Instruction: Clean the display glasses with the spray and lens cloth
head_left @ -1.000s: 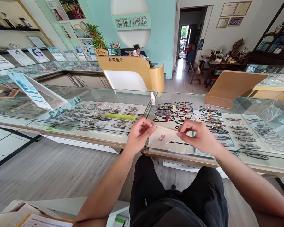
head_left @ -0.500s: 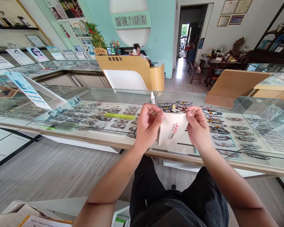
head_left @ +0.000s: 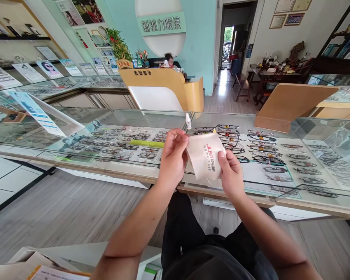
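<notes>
A cream-coloured lens cleaning cloth (head_left: 202,157) with zigzag edges and red and black print hangs between my hands above the glass counter. My left hand (head_left: 175,153) pinches its upper left corner between thumb and fingers. On the cloth's right edge, lower down, my right hand (head_left: 231,171) grips it with the thumb in front. Behind the cloth stand a small white bottle (head_left: 188,121) and rows of eyeglasses (head_left: 229,134), some partly hidden by the cloth.
The glass display counter (head_left: 128,171) runs across in front of me, with many spectacle frames inside. A brown board (head_left: 294,105) and a folded sign (head_left: 37,112) stand on it. A person (head_left: 169,60) sits behind the wooden cashier desk (head_left: 154,81). Papers (head_left: 55,272) lie at lower left.
My right hand has moved down and left along the cloth's edge, and my left hand slightly left. The cloth has tilted and its print now faces me more flatly.
</notes>
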Motion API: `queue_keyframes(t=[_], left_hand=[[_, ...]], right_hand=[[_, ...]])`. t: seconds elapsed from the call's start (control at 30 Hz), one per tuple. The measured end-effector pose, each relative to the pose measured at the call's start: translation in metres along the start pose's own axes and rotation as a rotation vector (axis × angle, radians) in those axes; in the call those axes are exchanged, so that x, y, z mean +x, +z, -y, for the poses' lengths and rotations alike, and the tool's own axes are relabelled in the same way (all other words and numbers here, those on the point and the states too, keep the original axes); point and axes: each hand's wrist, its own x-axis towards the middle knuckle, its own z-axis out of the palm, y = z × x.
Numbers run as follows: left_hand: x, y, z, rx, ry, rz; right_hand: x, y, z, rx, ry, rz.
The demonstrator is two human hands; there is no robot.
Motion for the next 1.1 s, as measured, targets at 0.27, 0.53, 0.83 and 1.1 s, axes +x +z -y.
queue_keyframes(t=[0.27, 0.53, 0.83, 1.1], left_hand=[[-0.009, -0.058, 0.027, -0.161, -0.625, 0.232], [-0.014, -0.043, 0.035, 0.093, -0.585, 0.432], [-0.037, -0.033, 0.041, 0.697, 0.230, 0.072], [-0.032, -0.047, 0.036, 0.739, 0.317, -0.026]], right_hand=[[0.023, -0.024, 0.045, -0.497, -0.144, 0.488], [0.030, -0.027, 0.065, -0.729, -0.130, 0.794], [0.020, -0.037, 0.052, -0.715, -0.111, 0.490], [0.005, -0.051, 0.057, -0.809, -0.256, 0.482]])
